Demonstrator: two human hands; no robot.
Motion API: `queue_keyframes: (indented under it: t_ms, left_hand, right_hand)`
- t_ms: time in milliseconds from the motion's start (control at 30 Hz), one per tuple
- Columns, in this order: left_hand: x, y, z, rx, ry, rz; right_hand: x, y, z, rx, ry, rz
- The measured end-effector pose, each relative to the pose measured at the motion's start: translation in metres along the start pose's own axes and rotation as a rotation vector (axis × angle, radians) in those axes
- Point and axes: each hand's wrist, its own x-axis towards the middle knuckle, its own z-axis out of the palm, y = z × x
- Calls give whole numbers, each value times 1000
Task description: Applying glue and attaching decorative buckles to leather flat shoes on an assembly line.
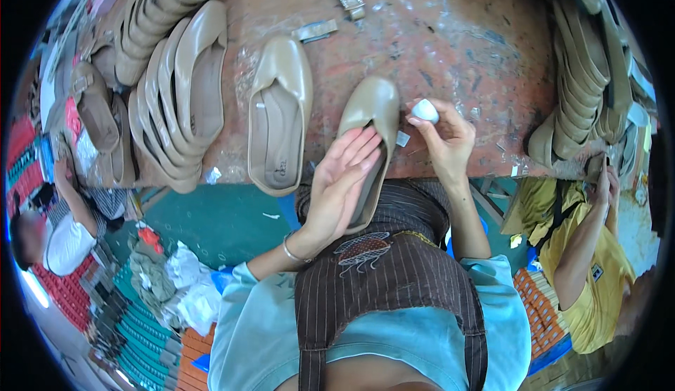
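Note:
A glossy beige slip-on shoe [371, 103] lies at the table's front edge, toe away from me, its heel reaching out over my lap. Across its opening rests my left hand [341, 180], fingers stretched out and close together; whether they press on the insole is hard to tell. Just right of the toe, my right hand [446, 134] is closed, pinching a small white rounded thing [425, 111] whose kind I cannot make out. Left of these, a matching shoe [280, 113] sits upright with its insole showing.
Nested beige shoes [183, 96] stand in rows at the left, and more stacked shoes [580, 82] at the right. Buckle-like pieces [350, 1] lie on the worn red table [450, 47]. People work on both sides, one in a yellow shirt [594, 271].

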Motion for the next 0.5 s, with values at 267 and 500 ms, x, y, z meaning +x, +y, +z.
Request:
queue_keyframes:
  t_ms: [267, 500]
  left_hand:
    - [37, -34, -12, -721, -85, -5]
    - [57, -12, -16, -940, -84, -277]
  right_hand:
    - [-7, -13, 6, -85, -30, 1]
    - [5, -7, 26, -30, -75, -44]
